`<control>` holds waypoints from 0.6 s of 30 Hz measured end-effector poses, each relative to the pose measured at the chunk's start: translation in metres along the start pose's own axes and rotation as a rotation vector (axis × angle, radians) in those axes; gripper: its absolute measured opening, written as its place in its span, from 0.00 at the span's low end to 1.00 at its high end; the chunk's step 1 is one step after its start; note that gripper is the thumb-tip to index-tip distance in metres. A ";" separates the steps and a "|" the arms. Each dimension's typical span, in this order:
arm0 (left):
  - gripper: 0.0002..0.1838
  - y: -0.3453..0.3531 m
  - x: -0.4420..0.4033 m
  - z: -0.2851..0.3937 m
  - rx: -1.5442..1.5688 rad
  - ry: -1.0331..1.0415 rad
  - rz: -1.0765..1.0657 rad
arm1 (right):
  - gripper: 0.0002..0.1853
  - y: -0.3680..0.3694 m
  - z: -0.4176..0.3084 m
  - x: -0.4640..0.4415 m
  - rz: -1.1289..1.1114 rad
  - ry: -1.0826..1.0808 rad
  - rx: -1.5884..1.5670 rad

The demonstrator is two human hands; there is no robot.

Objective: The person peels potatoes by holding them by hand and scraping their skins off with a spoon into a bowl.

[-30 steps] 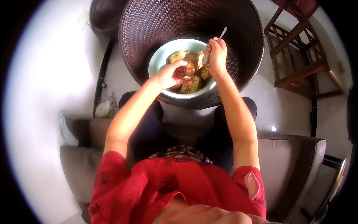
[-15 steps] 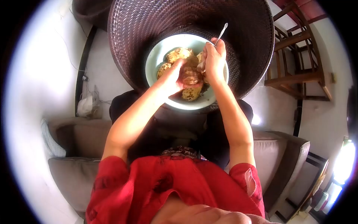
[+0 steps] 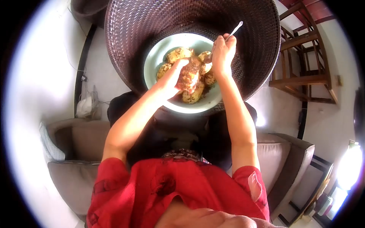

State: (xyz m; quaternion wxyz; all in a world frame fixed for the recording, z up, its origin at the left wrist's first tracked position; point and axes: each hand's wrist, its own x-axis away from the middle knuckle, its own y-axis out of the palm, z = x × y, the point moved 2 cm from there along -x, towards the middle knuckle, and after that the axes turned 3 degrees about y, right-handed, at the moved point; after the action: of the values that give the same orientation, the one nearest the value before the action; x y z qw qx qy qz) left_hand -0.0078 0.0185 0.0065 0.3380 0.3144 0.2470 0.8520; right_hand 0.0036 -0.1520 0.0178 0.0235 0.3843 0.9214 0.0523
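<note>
In the head view, my left hand (image 3: pixel 172 80) is closed around a lumpy brown tuber (image 3: pixel 189 74), its skin partly off and yellowish flesh showing. A metal spoon (image 3: pixel 235 29) is in my right hand (image 3: pixel 223 55), fingers wrapped round it, with the handle sticking up to the right. The spoon's other end, beside the held tuber, is mostly hidden by that hand. Both hands are over a pale green bowl (image 3: pixel 150 72). Inside it lie several scraped yellow tubers (image 3: pixel 178 54) with brown patches, and dark scraps.
The bowl sits in a large dark woven basket-like piece (image 3: pixel 121 45) whose wall curves up around it. A grey-brown sofa (image 3: pixel 81 182) is behind me on both sides. To the right stands a wooden chair (image 3: pixel 300 81). A white bag (image 3: pixel 84 107) and cables are on the floor at left.
My right hand has moved slightly up and right with the spoon, away from the held tuber. The left hand has turned the tuber, and more yellowish flesh shows.
</note>
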 end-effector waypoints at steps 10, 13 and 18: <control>0.24 0.005 0.002 -0.005 0.027 -0.058 0.136 | 0.02 -0.001 -0.005 -0.005 0.041 -0.182 0.072; 0.24 0.013 -0.001 0.002 0.114 -0.043 0.172 | 0.01 0.007 -0.016 0.023 -0.070 -0.129 0.002; 0.28 -0.015 0.000 -0.009 -0.138 -0.024 -0.024 | 0.02 0.012 -0.012 0.032 -0.064 -0.240 0.464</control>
State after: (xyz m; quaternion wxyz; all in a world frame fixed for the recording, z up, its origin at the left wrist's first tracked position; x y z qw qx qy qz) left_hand -0.0077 0.0265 -0.0086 0.3719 0.2977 0.1872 0.8591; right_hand -0.0112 -0.1221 0.0314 0.0456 0.3537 0.9110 -0.2070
